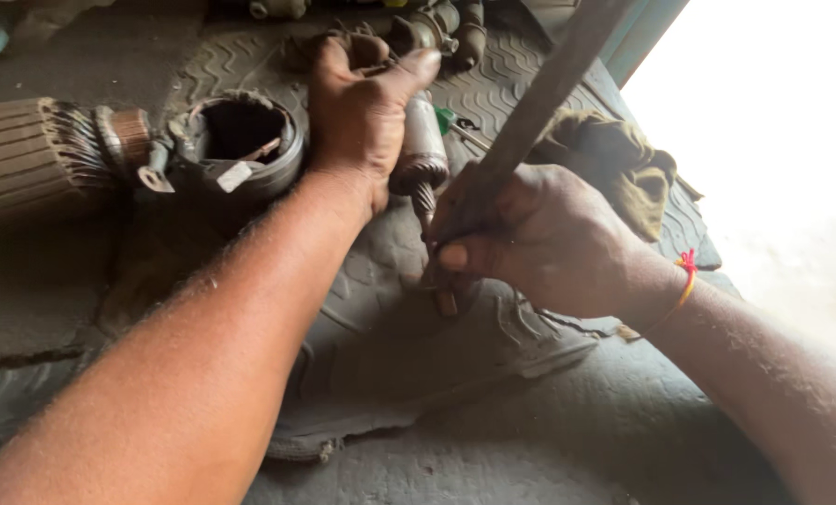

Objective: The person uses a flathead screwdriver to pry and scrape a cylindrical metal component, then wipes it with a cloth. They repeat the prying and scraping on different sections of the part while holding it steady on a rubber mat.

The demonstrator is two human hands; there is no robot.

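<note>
Work surface: grey rubber mat point(418, 374) with torn edges, laid over the desk point(549, 449); its far part is ribbed in a wave pattern.
Right hand point(539, 238): grip fully closed around a long flat metal bar point(539, 103). The bar slants up and to the right out of view; its lower tip sits at the mat, just beside the shaft end.
Wrist detail: red and yellow thread point(686, 276) on the right wrist.
Left hand point(362, 112): grip closed over the upper part of a cylindrical metal shaft assembly point(421, 150), thumb laid across the top.
Shaft assembly: lies on the mat between both hands; its splined narrow end points toward the right hand.
Left of hand: round open motor housing point(240, 145), then a wound armature point(34, 159).
Right, behind: olive rag point(614, 159).
Far edge: several greasy metal parts point(436, 28), details unclear.
</note>
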